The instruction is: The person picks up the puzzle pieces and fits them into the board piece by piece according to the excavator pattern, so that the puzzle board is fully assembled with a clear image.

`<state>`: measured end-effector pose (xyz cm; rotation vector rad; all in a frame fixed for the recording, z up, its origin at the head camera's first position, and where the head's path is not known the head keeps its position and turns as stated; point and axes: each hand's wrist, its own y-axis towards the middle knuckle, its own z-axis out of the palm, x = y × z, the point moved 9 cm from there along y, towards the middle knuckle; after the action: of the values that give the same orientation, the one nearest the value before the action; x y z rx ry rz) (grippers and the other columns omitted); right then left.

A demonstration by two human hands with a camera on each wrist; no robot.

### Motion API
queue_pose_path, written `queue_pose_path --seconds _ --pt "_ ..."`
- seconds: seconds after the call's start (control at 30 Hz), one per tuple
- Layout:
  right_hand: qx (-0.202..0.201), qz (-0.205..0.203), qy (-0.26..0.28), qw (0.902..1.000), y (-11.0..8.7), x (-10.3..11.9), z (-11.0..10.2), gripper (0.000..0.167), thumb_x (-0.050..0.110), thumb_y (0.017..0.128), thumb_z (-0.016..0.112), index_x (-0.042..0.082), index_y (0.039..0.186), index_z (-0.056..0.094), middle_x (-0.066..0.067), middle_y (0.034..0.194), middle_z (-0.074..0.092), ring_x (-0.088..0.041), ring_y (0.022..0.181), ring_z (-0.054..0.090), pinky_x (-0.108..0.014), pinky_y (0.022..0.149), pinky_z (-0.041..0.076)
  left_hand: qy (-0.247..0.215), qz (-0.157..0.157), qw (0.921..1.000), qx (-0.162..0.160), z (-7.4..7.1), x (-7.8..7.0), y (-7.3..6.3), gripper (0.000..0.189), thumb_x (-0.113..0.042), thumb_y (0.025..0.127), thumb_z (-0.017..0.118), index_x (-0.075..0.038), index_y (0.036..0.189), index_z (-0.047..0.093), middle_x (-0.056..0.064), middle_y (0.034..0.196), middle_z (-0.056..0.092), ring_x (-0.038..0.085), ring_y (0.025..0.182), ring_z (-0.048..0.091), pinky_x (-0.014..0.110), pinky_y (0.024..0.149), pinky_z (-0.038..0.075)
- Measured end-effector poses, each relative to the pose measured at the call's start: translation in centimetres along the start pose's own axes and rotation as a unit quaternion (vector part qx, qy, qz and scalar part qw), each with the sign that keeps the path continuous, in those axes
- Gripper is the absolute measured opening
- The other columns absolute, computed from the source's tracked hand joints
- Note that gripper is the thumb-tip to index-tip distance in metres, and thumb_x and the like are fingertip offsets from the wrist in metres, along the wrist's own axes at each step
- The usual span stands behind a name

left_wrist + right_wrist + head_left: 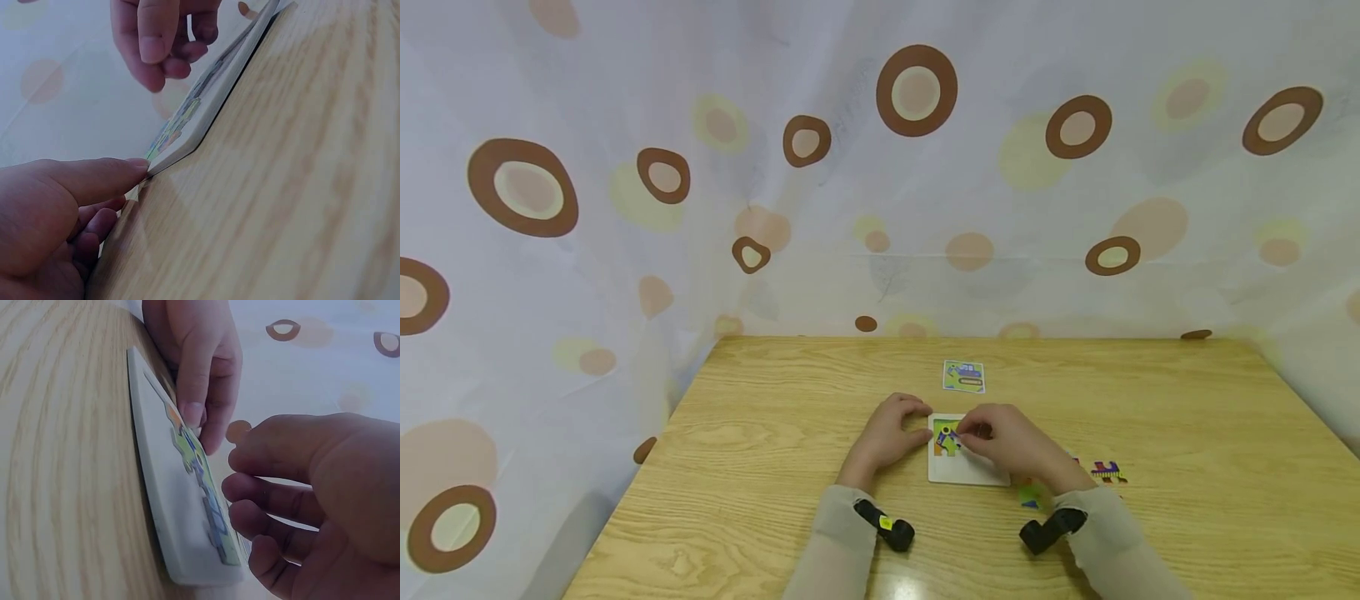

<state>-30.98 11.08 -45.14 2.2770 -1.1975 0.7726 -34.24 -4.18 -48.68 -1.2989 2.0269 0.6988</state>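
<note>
A white puzzle tray [966, 473] lies on the table, with joined jigsaw pieces [947, 440] along its upper part in green, purple and orange. My left hand [887, 431] rests at the tray's left side, and its thumb touches the edge near the upper corner. Just over the pieces hovers my right hand [1011, 437], its fingers loosely bent. In the left wrist view a gap shows between the right hand's fingertips [153, 78] and the tray, and no piece is visible in them. Joined pieces [203, 481] also show in the right wrist view.
Behind the tray lies a square picture card [963, 377] showing an excavator. Loose jigsaw pieces [1107, 472] are right of the right forearm, and a green one [1030, 493] lies partly under it. A patterned curtain [850, 208] hangs behind the wooden table [760, 467].
</note>
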Motion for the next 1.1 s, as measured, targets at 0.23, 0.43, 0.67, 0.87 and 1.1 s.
queue_pose_path --seconds 0.23,0.43,0.67,0.87,1.1 --pt "-0.013 0.007 -0.007 0.9999 -1.6 -0.8 -2.0 0.010 0.014 0.096 0.066 0.011 0.102 0.074 0.008 0.089 0.062 -0.011 0.078 0.055 -0.027 0.066 0.049 -0.001 -0.001 1.0000 0.002 0.1 0.1 0.0 0.030 -0.019 0.091 0.073 -0.013 0.121 0.069 0.002 0.129 0.055 0.023 0.125 0.050 0.040 0.108 0.038" --pt "-0.022 -0.008 -0.030 0.9993 -2.8 -2.0 -3.1 0.011 0.010 0.094 0.067 0.008 0.102 0.073 0.009 0.090 0.063 -0.007 0.078 0.055 -0.027 0.067 0.051 -0.003 -0.004 1.0000 0.001 0.1 0.2 0.0 0.031 -0.019 0.091 0.073 -0.013 0.121 0.069 0.002 0.129 0.055 0.024 0.125 0.049 0.041 0.109 0.037" --pt "-0.018 0.001 -0.038 0.9991 -4.0 -3.3 -4.1 0.014 0.012 0.095 0.067 0.007 0.107 0.072 0.008 0.092 0.062 -0.007 0.080 0.055 -0.027 0.066 0.051 0.001 -0.002 1.0000 -0.001 0.0 0.2 0.0 0.031 -0.020 0.092 0.072 -0.012 0.121 0.068 0.003 0.129 0.055 0.025 0.125 0.049 0.041 0.109 0.037" --pt "-0.021 0.012 -0.047 0.9986 -5.2 -4.0 -5.2 0.016 0.015 0.095 0.068 0.008 0.108 0.071 0.007 0.094 0.063 -0.008 0.082 0.056 -0.028 0.066 0.051 0.002 -0.001 1.0000 0.000 0.0 0.1 -0.1 0.031 -0.020 0.092 0.072 -0.012 0.122 0.068 0.003 0.129 0.055 0.025 0.125 0.049 0.042 0.109 0.037" --pt "-0.011 0.020 -0.033 0.9992 -6.6 -5.2 -6.0 0.021 0.016 0.093 0.070 0.005 0.111 0.070 0.004 0.097 0.063 -0.011 0.084 0.056 -0.027 0.066 0.052 -0.002 -0.002 1.0000 0.001 0.0 0.0 -0.1 0.031 -0.019 0.092 0.072 -0.012 0.121 0.068 0.003 0.129 0.055 0.025 0.125 0.049 0.042 0.109 0.037"
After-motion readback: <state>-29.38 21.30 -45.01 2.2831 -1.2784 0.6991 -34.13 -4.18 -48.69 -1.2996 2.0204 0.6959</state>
